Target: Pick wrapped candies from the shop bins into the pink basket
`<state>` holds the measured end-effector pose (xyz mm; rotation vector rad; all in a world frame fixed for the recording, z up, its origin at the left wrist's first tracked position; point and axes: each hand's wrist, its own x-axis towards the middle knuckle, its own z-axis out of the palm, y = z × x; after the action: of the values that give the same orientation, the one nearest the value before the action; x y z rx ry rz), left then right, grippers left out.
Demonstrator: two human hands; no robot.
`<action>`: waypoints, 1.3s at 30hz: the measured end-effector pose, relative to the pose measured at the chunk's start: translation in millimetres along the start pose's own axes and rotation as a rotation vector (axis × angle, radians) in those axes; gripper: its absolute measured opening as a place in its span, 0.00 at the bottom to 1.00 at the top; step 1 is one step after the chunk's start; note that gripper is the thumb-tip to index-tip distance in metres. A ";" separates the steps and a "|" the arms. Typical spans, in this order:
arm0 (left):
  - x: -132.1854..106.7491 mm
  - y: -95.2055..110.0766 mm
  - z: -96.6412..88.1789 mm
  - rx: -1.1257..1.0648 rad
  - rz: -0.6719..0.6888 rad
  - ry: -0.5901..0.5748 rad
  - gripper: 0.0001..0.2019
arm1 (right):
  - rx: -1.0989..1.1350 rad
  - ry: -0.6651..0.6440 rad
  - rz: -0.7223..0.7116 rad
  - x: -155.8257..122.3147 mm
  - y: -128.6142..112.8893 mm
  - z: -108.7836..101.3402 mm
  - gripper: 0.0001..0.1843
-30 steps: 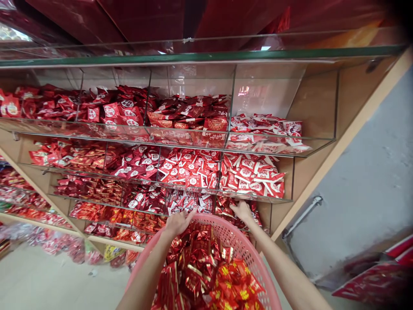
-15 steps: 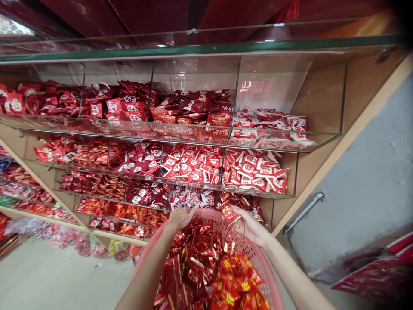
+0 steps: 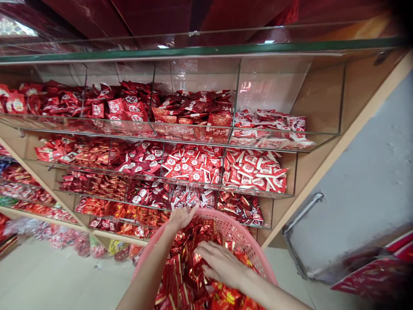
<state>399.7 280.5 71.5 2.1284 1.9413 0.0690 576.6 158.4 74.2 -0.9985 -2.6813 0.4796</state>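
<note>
A pink plastic basket [image 3: 258, 246] with a perforated wall is filled with small wrapped candies. My left hand [image 3: 181, 218] is closed over the basket's far-left rim. Inside the basket, my right hand [image 3: 221, 261] lies over the dark red foil candies [image 3: 190, 275], its fingers stretched out and slightly bent. No packet shows in it, though its underside is hidden. Orange-red candies with yellow print [image 3: 230, 296] lie at the near right of the basket, partly covered by my right forearm.
A wooden rack with glass shelves [image 3: 193, 140] stands ahead, its divided compartments holding red packets [image 3: 193, 165]. A thick glass edge [image 3: 200, 51] crosses above. To the right are a grey wall [image 3: 368, 172] and a white pipe [image 3: 303, 213]. Bagged goods [image 3: 77, 241] sit on the floor at left.
My right hand has moved from the basket's far-right rim down and left onto the candies inside. The red packet it held is out of it. My left hand stays on the rim.
</note>
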 end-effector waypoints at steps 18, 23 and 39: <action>1.7 -3.6 6.8 -0.002 -0.001 0.041 0.45 | -0.358 -0.100 -0.124 48.3 -10.8 46.1 0.08; 3.0 -4.4 8.2 0.021 0.019 0.032 0.43 | -0.158 0.033 -0.064 43.4 -1.4 -3.2 0.10; 4.2 -6.3 10.2 0.016 0.025 0.054 0.44 | -0.210 0.171 1.039 46.9 188.6 -17.2 0.23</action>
<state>396.1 283.5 59.7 2.1828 1.9520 0.1169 658.6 327.8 22.7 -2.3373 -1.8923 0.2443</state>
